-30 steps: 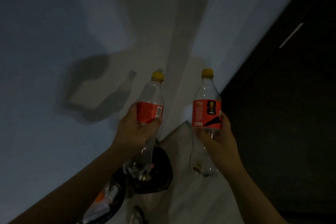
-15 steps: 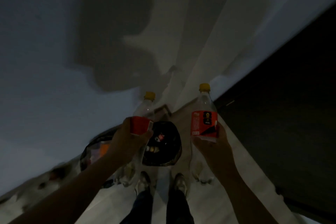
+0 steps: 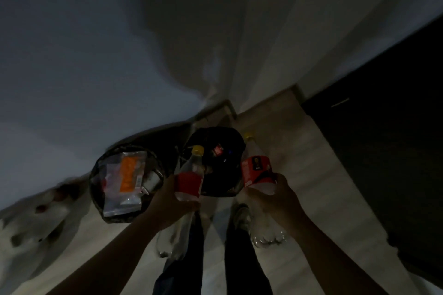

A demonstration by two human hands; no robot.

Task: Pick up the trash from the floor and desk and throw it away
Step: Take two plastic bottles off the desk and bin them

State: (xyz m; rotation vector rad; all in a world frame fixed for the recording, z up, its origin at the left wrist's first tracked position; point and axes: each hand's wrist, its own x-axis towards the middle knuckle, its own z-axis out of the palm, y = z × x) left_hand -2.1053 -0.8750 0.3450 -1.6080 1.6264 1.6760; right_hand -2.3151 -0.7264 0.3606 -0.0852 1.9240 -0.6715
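- Two bottles, your fingers curled round each: left hand (image 3: 171, 201) holds the left bottle (image 3: 189, 181), right hand (image 3: 281, 199) the right bottle (image 3: 255, 170).
- Both run 6-to-12, caps at 12.
- The black bin (image 3: 211, 132) lies at 1 o'clock from your left hand and 10 from your right; the left looks nearer.

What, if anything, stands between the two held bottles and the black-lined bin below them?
Nothing visible does. The left hand holds the left bottle and the right hand the right bottle above the black-lined bin, whose mouth is open; only air lies between.
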